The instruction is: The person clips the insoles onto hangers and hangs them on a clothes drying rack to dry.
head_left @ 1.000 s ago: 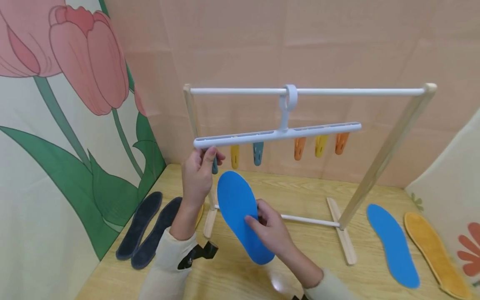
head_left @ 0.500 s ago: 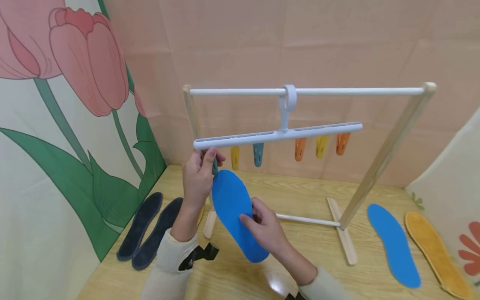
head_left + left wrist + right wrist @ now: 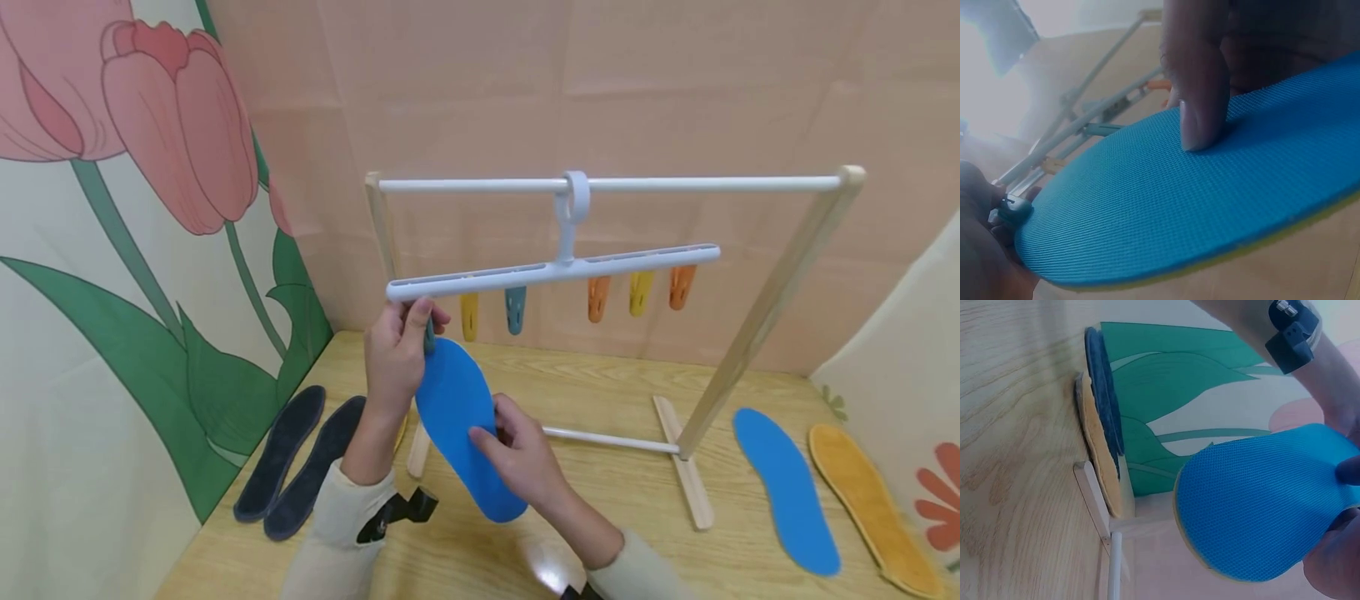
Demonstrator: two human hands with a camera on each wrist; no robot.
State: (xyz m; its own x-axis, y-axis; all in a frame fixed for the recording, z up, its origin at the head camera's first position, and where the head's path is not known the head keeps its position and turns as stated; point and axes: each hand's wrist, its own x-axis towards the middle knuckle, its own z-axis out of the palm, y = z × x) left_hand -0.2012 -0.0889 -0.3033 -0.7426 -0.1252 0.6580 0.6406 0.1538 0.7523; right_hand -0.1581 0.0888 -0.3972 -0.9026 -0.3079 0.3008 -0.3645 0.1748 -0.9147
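Observation:
My right hand [image 3: 517, 450] grips a blue insole [image 3: 453, 417] by its right edge, thumb flat on the blue face. A yellowish underside edge shows in the left wrist view. My left hand [image 3: 397, 354] pinches a teal clothespin [image 3: 429, 337] under the left end of a pale blue hanger [image 3: 555, 272]. The insole's upper end is right at that clothespin's tip. In the left wrist view the clothespin [image 3: 1015, 211] overlaps the insole's end. Other clips, a yellow [image 3: 469, 317], a teal [image 3: 515, 310] and several orange and yellow ones, hang along the bar.
The hanger hooks onto a white rod [image 3: 712, 182] of a wooden-sided rack [image 3: 772, 308]. Two dark insoles [image 3: 281, 450] lie at left, with a tan insole [image 3: 1099, 440] beside them. At right lie another blue insole [image 3: 787, 492] and a yellow insole [image 3: 873, 508].
My right hand has moved the blue insole left, bringing its upper end to the teal clothespin. The left hand has stayed on the clothespin at the hanger's end.

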